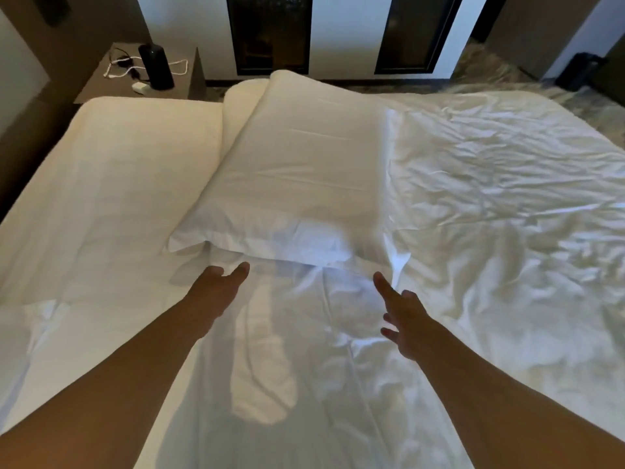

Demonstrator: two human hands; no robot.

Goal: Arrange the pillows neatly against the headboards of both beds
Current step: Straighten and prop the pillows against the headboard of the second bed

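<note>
Across the wrinkled white bed (490, 231), a white pillow (297, 184) is lying lengthwise near the middle. Both hands are reaching toward its near end, the left hand (216, 286) and right hand (402, 316) with fingers spread, gripping nothing.

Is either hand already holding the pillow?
No. The left hand and the right hand are open and reach toward the pillow, but neither touches it.
</note>
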